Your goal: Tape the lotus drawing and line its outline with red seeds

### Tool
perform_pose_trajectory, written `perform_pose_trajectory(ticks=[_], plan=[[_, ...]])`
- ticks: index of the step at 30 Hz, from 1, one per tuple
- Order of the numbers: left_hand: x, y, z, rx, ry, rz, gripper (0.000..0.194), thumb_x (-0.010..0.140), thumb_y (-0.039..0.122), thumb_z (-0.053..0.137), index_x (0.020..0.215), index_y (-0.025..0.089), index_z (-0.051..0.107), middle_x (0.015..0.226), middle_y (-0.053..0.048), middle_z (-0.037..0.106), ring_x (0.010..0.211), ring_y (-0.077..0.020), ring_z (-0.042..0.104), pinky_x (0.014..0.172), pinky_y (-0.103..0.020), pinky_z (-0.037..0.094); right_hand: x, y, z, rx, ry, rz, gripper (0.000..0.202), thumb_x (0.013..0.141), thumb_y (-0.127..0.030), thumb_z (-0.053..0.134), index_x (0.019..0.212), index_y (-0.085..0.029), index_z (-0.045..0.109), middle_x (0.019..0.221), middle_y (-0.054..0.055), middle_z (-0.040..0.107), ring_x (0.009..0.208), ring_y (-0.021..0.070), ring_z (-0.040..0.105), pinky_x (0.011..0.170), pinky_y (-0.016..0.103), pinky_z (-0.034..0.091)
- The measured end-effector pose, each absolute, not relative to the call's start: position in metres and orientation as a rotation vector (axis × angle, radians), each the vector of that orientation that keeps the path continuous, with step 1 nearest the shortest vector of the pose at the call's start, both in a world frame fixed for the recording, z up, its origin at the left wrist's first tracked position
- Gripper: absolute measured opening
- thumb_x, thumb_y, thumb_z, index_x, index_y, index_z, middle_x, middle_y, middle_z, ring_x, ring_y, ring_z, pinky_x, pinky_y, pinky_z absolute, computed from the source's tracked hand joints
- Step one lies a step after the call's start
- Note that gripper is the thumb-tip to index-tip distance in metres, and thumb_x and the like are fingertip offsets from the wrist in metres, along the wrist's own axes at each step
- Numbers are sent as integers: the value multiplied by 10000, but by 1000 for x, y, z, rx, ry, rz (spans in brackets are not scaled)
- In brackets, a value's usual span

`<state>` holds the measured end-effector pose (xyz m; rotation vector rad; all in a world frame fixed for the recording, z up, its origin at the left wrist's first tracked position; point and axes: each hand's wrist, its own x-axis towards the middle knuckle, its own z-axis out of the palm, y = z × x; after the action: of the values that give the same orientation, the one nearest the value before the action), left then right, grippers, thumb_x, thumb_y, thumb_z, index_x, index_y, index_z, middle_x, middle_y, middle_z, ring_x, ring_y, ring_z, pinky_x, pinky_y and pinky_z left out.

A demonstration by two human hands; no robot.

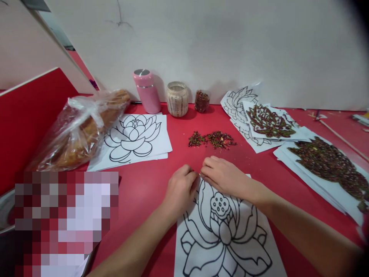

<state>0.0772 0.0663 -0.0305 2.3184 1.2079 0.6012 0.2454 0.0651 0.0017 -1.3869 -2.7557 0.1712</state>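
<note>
Below me lies a sheet with a printed lotus outline [230,246], thick black lines on white paper. Near its top edge my left hand [181,188] is closed, fingers curled and the thumb tip towards the right hand. My right hand [221,175] rests over the top of the sheet, its fingers bent down and bunched, almost meeting the left. What lies between the fingertips of either hand is hidden. Just beyond the hands a small pile of green and dark red beans [220,139] lies loose, beside a smaller greenish heap [196,139].
At the back stand a pink flask [147,94], a ribbed jar [177,100] and a small clear container [202,102] of red bits. Left are another lotus drawing [135,140] and a bag of bread [77,134]. Bean-covered lotus sheets [331,165] lie right on the red table [138,188].
</note>
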Motion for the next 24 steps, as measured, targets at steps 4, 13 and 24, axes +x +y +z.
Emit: perform_pose_trajectory(ticks=[4,13,24], plan=[[78,66,-31,2316,1205,623,227,841,176,390,796,145,610,777,-57,514,710,-144,500,615,-243,406,247,63,-1,-1419,-2706,217,178,886,-235,352,844,-158,507,859,48,486,791,168,401,704,300,330],[78,66,-31,2327,1188,646,217,830,175,401,773,149,608,760,-52,512,700,-142,498,602,-241,400,250,61,-5,-1499,-2479,555,146,880,-220,352,814,-176,475,853,34,478,788,154,406,708,290,335],[78,65,-32,2332,1182,646,229,839,187,389,758,145,599,755,-53,510,702,-144,493,609,-245,404,248,57,-5,-1515,-2394,547,140,872,-244,375,837,-191,499,870,38,494,809,169,407,701,301,324]])
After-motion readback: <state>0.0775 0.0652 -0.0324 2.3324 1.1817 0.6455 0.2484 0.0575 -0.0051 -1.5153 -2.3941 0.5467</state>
